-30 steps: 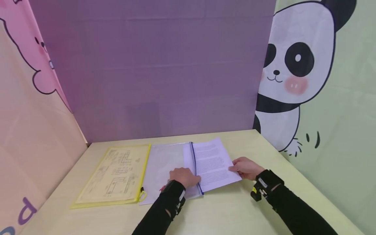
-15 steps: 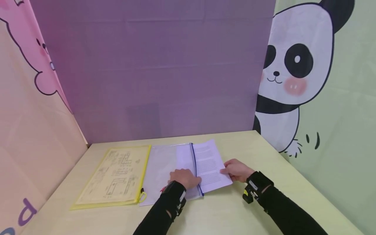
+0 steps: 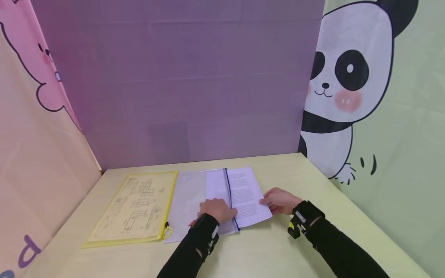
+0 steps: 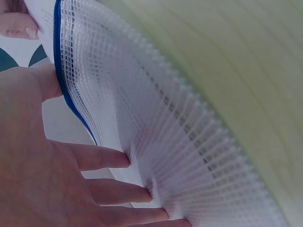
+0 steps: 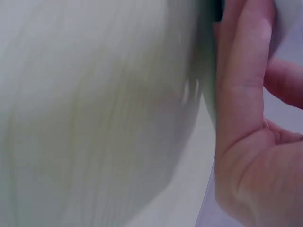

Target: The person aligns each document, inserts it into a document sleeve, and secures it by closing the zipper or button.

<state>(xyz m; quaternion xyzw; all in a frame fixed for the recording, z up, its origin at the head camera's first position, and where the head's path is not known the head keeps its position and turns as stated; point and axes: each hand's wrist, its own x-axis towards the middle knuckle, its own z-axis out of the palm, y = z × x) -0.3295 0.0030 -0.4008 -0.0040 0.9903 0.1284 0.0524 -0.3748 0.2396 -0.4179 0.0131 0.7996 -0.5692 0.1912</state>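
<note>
A clear mesh zip pouch (image 3: 191, 189) with a blue zip edge lies on the table. My left hand (image 3: 217, 210) rests on it near that edge. In the left wrist view its straight fingers (image 4: 113, 193) press creases into the mesh, and the thumb meets the blue edge. Printed paper (image 3: 245, 197) sits partly inside the pouch, its left part showing through the plastic and its right part sticking out past the zip. My right hand (image 3: 281, 200) pinches the paper's right edge. In the right wrist view the hand hides most of the paper.
A yellow-edged zip pouch (image 3: 133, 208) holding a sheet with printed drawings lies to the left, its yellow pull loop next to the clear pouch. The table (image 3: 264, 251) meets a purple backdrop (image 3: 194, 85) at the back and printed cloth walls at both sides.
My right hand has moved left with the paper, and more of the paper is inside the clear pouch. The left hand has stayed in place on the pouch.
</note>
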